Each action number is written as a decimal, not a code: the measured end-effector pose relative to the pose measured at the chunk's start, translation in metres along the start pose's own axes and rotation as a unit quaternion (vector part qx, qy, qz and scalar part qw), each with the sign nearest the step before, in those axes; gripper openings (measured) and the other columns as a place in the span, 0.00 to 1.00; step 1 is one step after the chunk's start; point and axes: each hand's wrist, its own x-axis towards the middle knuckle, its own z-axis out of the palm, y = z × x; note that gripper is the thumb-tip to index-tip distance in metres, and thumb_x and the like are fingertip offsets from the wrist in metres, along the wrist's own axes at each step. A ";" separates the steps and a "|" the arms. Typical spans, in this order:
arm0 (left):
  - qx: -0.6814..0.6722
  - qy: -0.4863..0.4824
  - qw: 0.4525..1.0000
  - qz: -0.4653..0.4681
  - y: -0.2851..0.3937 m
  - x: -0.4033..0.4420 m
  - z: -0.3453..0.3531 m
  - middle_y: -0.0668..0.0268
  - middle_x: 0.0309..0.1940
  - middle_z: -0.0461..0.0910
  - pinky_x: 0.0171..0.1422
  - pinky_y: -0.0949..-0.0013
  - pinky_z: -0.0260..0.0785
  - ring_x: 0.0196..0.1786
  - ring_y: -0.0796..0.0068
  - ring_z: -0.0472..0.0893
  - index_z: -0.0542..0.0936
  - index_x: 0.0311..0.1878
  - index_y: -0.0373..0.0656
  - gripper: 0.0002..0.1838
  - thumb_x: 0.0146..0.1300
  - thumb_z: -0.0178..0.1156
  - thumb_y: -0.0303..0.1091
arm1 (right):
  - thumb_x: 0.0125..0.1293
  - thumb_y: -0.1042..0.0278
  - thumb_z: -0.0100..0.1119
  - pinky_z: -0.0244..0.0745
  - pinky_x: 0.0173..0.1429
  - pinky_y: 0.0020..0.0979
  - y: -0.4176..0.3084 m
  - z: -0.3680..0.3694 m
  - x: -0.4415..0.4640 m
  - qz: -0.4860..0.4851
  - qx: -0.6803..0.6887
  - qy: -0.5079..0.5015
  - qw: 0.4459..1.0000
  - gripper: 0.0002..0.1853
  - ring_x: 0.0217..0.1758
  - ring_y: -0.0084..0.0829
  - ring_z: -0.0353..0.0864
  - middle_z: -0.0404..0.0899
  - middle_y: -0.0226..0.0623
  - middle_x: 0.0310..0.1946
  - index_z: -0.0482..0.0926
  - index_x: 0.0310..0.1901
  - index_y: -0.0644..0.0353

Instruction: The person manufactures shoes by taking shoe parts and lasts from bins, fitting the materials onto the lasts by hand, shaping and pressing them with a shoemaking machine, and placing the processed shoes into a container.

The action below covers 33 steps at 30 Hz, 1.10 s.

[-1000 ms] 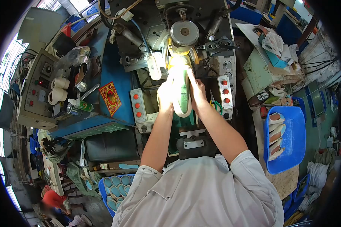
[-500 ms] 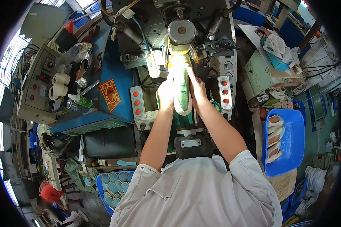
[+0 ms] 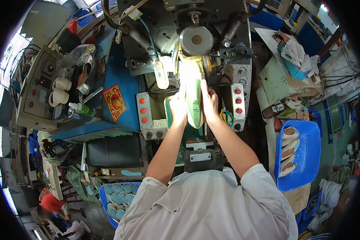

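A shoe piece (image 3: 194, 102) with a green sole face and a pale rim lies lengthwise between my two hands, its far end under the bright light at the machine's yellow part (image 3: 191, 59). My left hand (image 3: 178, 107) presses on its left side, the fingers partly lost in glare. On the right side my right hand (image 3: 210, 102) holds it, fingers pointing toward the machine. Above the yellow part sits a round metal disc (image 3: 196, 40).
Button panels flank the hands, left (image 3: 144, 110) and right (image 3: 238, 102). Scissors (image 3: 227, 116) hang beside the right panel. Blue tubs hold shoes (image 3: 308, 160) at right and insoles (image 3: 104, 196) at lower left. A person in red (image 3: 52, 203) is far left.
The near end of the shoe piece has shifted slightly down and to the right, with both hands still on its sides.
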 end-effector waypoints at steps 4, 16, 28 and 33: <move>0.099 0.023 0.994 0.051 -0.002 -0.004 -0.008 0.69 0.35 0.85 0.41 0.72 0.74 0.34 0.81 0.79 0.87 0.47 0.34 0.18 0.78 0.67 0.43 | 0.76 0.35 0.64 0.73 0.47 0.32 0.029 0.002 0.020 -0.092 0.003 0.008 0.996 0.32 0.38 0.27 0.73 0.75 0.34 0.33 0.75 0.40 0.65; 0.330 -0.105 0.817 0.460 0.068 0.010 0.019 0.44 0.67 0.82 0.72 0.62 0.76 0.66 0.54 0.85 0.77 0.71 0.32 0.23 0.75 0.62 0.26 | 0.79 0.68 0.57 0.75 0.73 0.46 -0.022 0.016 0.020 -0.503 -0.206 -0.013 0.839 0.22 0.70 0.54 0.78 0.76 0.59 0.65 0.71 0.70 0.66; 0.379 -0.119 0.846 0.356 0.075 0.015 0.018 0.44 0.64 0.82 0.70 0.60 0.77 0.63 0.49 0.86 0.71 0.78 0.36 0.29 0.75 0.58 0.28 | 0.77 0.69 0.54 0.71 0.79 0.45 -0.028 0.015 0.035 -0.428 -0.187 -0.144 0.872 0.27 0.75 0.59 0.73 0.72 0.60 0.70 0.66 0.75 0.66; 0.341 -0.067 0.829 0.438 0.064 0.012 0.022 0.48 0.58 0.87 0.64 0.64 0.80 0.54 0.56 0.90 0.76 0.74 0.37 0.26 0.74 0.61 0.27 | 0.76 0.69 0.56 0.72 0.78 0.45 -0.045 0.012 0.025 -0.461 -0.234 -0.123 0.847 0.24 0.75 0.58 0.73 0.74 0.57 0.70 0.72 0.71 0.66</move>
